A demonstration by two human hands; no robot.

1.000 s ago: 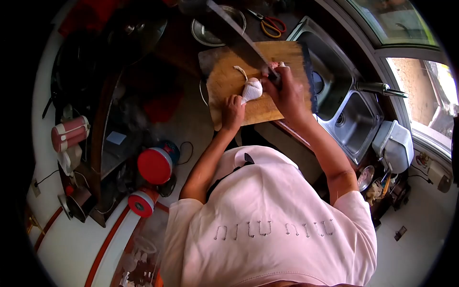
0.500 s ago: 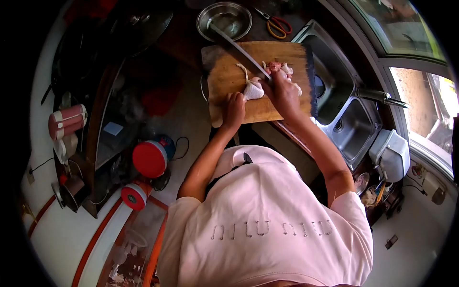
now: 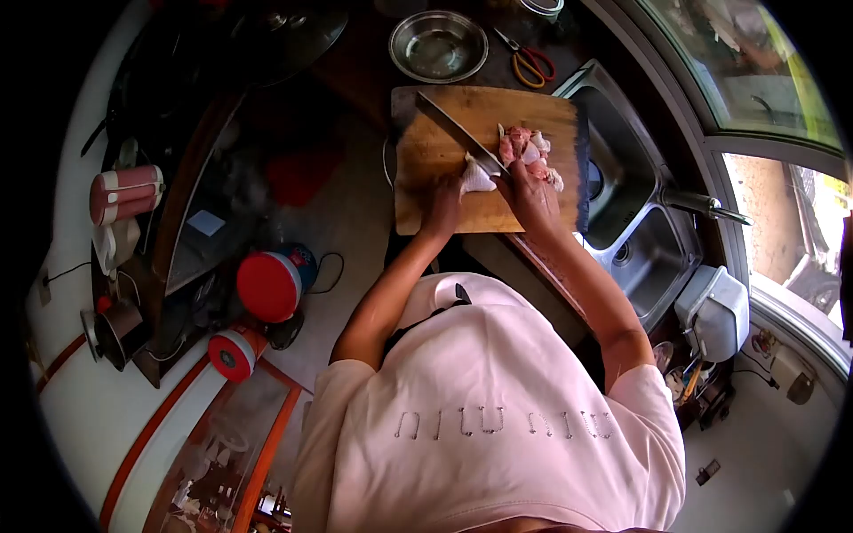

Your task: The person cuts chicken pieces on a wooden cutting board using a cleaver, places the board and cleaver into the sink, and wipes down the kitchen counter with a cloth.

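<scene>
Writing: stitched-look lettering on the pink shirt (image 3: 498, 391) appears inverted; turned upright, it reads "miu miu". Other labels are too small to read.

Left hand (image 3: 442, 202): fingers bent and narrow, holding the near-left end of a pale meat piece (image 3: 478, 178). The fingertips are partly obscured.

Right hand (image 3: 535, 200): fingers closed around the handle of a knife (image 3: 455, 129). The blade points obliquely away and to the left, crossing the far side of the pale meat piece.

Surface, left to right: the pale meat piece lies near the middle of the wooden cutting board (image 3: 426, 160); cut raw meat (image 3: 531, 153) lies to the right of the blade. Beyond the board are a metal bowl (image 3: 439, 75) and scissors (image 3: 530, 69) with red and yellow handles.

Room, left to right: pink case (image 3: 127, 194), red-topped container (image 3: 269, 287), double-basin steel sink (image 3: 656, 249) just beside the board, window (image 3: 786, 204).
</scene>
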